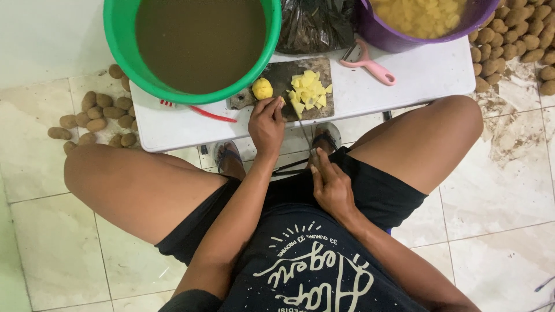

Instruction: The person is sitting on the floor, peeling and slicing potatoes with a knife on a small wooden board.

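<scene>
My left hand [266, 124] reaches forward to the near edge of a dark cutting board [283, 75], fingertips on it and nothing visibly held. A peeled yellow potato [262, 88] sits just beyond those fingers, and a heap of diced potato [309, 91] lies to its right. My right hand [332, 185] is lower, between my thighs, and grips a knife [304, 132] by the handle. The thin blade points up toward the board.
The board lies on a low white table [416, 78]. Also on it are a green bucket of murky brown water [199, 40], a purple bucket of cut potato [428, 17], a pink peeler [370, 66] and a black bag [315, 23]. Unpeeled potatoes lie on the floor at the left [95, 112] and right [520, 40].
</scene>
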